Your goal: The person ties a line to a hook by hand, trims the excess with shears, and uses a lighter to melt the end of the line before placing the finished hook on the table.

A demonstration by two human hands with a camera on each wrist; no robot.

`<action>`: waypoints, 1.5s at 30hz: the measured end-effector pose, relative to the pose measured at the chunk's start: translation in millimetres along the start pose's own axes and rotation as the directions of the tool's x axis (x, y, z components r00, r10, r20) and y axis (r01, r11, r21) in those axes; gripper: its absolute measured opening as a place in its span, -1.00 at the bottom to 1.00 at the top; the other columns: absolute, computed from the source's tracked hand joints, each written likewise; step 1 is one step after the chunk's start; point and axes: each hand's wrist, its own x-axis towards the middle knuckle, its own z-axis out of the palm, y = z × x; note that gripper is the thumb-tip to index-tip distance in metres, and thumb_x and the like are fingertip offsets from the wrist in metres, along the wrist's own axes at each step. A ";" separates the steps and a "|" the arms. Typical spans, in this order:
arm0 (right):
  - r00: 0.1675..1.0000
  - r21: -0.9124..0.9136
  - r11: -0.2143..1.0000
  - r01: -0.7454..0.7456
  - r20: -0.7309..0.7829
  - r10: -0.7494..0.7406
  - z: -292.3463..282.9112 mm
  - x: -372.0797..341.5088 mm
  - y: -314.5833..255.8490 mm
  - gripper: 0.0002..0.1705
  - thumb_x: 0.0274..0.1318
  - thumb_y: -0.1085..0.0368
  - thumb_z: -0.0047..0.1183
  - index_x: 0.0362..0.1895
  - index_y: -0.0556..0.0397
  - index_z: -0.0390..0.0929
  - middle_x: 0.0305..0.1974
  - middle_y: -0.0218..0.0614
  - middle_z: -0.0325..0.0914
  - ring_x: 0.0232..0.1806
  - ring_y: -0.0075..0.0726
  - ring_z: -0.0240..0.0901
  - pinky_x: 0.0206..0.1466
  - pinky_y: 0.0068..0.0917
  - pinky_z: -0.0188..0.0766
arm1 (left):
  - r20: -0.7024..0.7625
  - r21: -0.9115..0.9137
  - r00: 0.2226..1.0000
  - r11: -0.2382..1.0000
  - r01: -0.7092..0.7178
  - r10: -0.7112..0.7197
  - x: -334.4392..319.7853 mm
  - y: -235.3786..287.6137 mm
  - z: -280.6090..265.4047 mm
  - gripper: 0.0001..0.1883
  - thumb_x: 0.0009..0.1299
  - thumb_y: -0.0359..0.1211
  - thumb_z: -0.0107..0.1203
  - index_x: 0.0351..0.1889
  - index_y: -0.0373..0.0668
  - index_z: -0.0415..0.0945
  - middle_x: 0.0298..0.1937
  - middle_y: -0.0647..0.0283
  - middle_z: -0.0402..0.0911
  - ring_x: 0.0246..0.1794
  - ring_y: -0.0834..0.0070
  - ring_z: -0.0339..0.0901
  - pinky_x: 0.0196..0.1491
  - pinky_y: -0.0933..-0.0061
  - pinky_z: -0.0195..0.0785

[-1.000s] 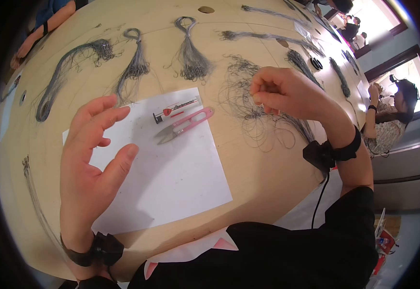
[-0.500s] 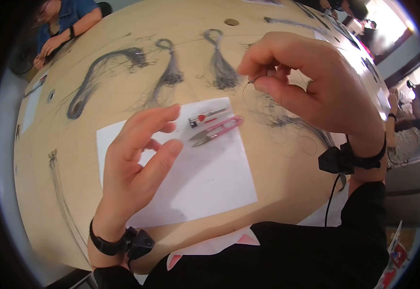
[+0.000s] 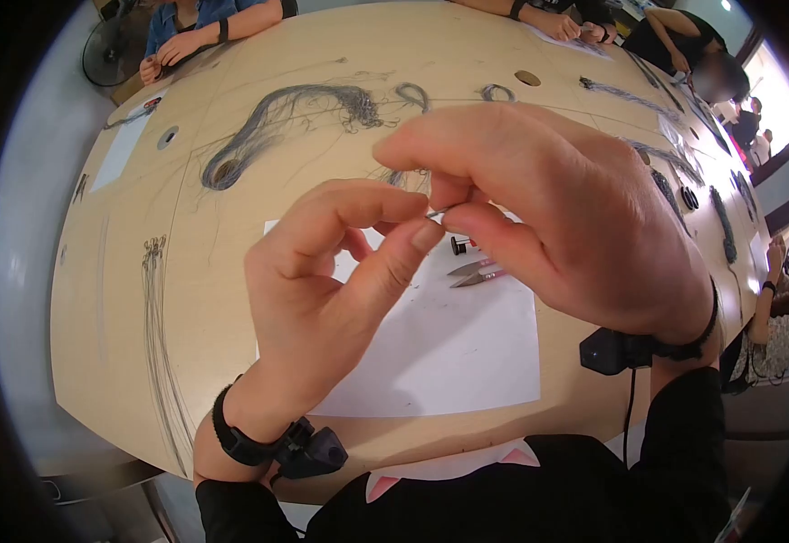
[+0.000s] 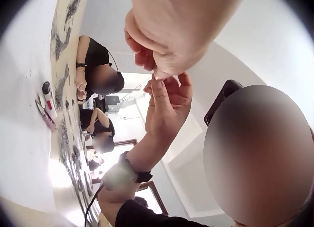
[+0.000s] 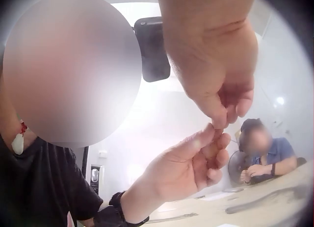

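In the head view my left hand [image 3: 317, 267] and right hand [image 3: 584, 226] meet over a white paper sheet [image 3: 449, 362]. Between their fingertips is a short, thin, dark strand [image 3: 436, 214]. My right thumb and forefinger pinch it from one side; my left thumb and forefinger close on its other end. Too little shows to name its kind. Below the hands lie thread snips [image 3: 474, 274] with pink handles and a small tube [image 3: 462, 245] with a black end, partly hidden by the right hand. The left wrist view shows the fingertips together, raised above the table.
A looped bundle of thin grey line [image 3: 272, 113] lies at the back. Long, thin strands [image 3: 157, 317] with dark, knotted-looking ends stretch along the left. More bundles [image 3: 630, 95] lie at the right. A fan [image 3: 112, 50] stands beyond the table, where other people sit.
My hands have come together, the left moving right toward the right hand, which brings the thin strand to the left fingertips. The head view has shifted, showing more of the table's left.
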 end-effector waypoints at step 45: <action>0.885 0.336 0.939 -0.068 0.456 -0.099 20.6 -24.1 18.9 -0.85 -0.13 0.32 0.04 -0.42 0.13 0.47 -0.46 -0.25 0.44 -0.46 -0.20 0.34 -0.44 -0.46 0.27 | -0.097 -0.757 0.974 0.651 0.062 -0.205 20.6 20.0 -40.1 -0.85 0.32 -0.31 -0.18 -0.32 -0.18 0.32 -0.54 0.35 0.40 -0.66 0.64 0.29 -0.63 0.71 0.12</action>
